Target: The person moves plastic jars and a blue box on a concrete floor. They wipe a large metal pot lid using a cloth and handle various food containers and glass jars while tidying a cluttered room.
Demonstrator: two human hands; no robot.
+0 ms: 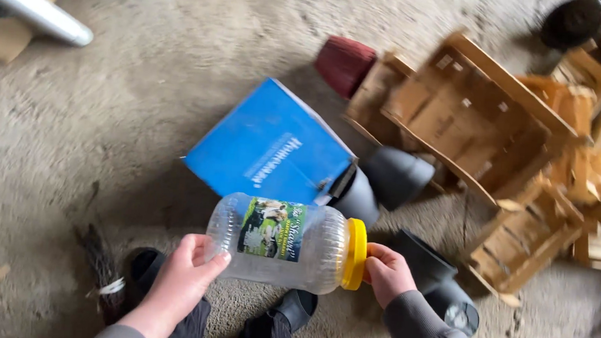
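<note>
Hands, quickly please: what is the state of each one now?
Left hand: closed around the bottom end of the clear plastic jar, holding it sideways.
Right hand: closed on the jar's yellow lid.

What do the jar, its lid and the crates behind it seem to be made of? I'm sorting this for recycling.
Jar: probably clear plastic, ribbed and glossy; the floor shows through it.
Lid: looks like opaque yellow plastic with a smooth, even colour.
Crates: pale unfinished wood, thin slats with visible grain.
</note>
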